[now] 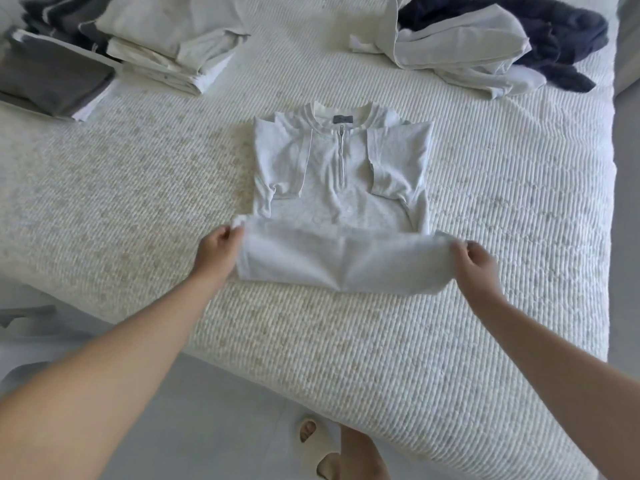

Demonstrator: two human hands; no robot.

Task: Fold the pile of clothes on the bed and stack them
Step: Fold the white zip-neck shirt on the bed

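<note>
There is just one camera, worn on the person's head. It looks forward and down from above the near edge of the bed. The view is very wide, so the bed's edges look bent. Both arms reach in from the bottom corners. The camera is close enough to show the weave of the cover, and the floor by the person's foot.

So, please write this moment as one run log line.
step: folding hem up | item: grey zip top | left hand: pinches hem corner | right hand: pinches hem corner | folded stack: far left
</note>
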